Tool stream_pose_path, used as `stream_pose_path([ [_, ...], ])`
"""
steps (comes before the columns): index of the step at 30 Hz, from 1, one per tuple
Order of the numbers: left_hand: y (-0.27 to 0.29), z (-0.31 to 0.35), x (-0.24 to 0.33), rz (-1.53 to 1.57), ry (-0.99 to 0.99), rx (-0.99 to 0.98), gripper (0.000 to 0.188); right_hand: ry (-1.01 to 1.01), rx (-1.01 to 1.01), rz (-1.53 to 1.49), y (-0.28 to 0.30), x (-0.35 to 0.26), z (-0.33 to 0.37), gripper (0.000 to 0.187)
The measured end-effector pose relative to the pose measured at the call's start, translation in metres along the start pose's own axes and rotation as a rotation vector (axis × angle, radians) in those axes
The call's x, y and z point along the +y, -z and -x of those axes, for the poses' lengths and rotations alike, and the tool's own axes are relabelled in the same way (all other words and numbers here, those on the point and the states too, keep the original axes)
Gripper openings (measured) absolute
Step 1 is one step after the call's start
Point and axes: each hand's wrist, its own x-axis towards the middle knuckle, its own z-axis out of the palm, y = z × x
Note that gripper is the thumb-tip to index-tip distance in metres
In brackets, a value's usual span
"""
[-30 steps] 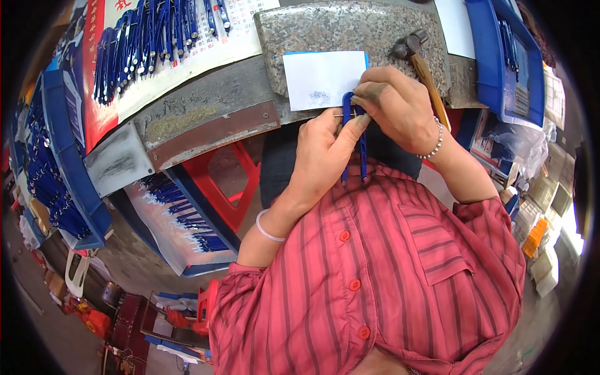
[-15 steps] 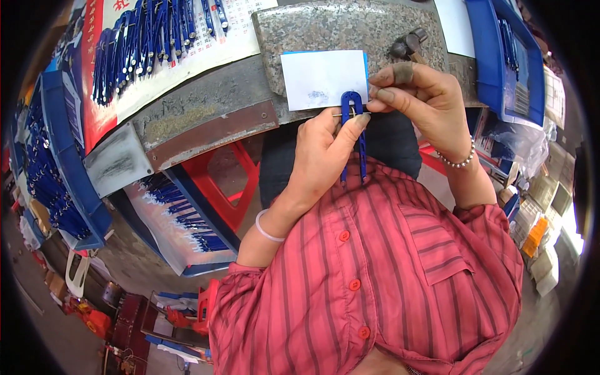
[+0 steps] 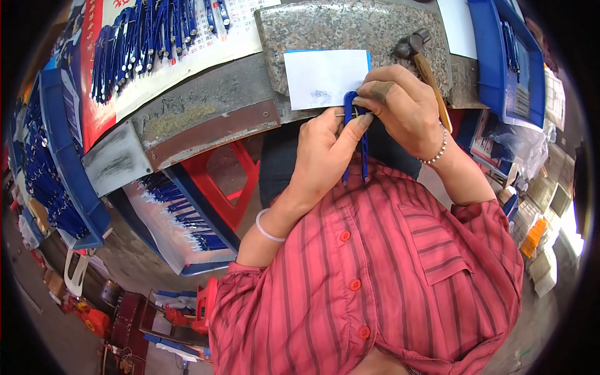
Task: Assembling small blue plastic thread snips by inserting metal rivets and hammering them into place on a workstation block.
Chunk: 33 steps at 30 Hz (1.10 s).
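My left hand (image 3: 322, 153) is closed around a blue two-legged tool (image 3: 364, 153), shaped like a pair of dividers, with a rounded top and two thin legs pointing toward me. A thin metal pin crosses the tool near my left thumb and fingertip. On the tool's upper right side, my right hand (image 3: 403, 112) pinches with thumb and fingers; its fingertips hide whatever small part may be between them. Tape wraps one right finger. Just beyond the tool lies a white sheet (image 3: 325, 72) with a dark smudge, over something blue.
A hammer (image 3: 432, 81) with a wooden handle rests on the stone slab (image 3: 387, 28), right of my right hand. Many similar blue tools (image 3: 147, 37) lie on printed paper at the far left. Blue bins (image 3: 78, 159) stand at left and right; a red stool (image 3: 228, 184) is below the bench.
My right hand has moved left and onto the tool's top, its fingers curling over it. More of the hammer's handle now shows. My left hand keeps its grip.
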Motion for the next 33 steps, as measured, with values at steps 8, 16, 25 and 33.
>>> stream_pose_path([
  [8,0.001,0.0001,-0.0013,-0.015,-0.011,0.004,0.032,0.162,-0.022,0.114,-0.0041,0.0061,0.0012,0.028],
  [16,0.001,-0.0003,-0.0006,-0.003,-0.01,-0.001,0.032,0.144,-0.018,0.089,-0.0043,0.0055,0.0001,0.028],
  [25,0.0009,0.0005,0.0006,0.001,0.008,-0.002,0.031,0.126,0.007,0.059,-0.0063,0.0055,-0.0002,0.026],
  [33,0.0007,0.0,0.0018,-0.018,0.001,-0.004,0.03,0.136,-0.016,0.076,-0.003,0.0056,-0.0003,0.027],
])
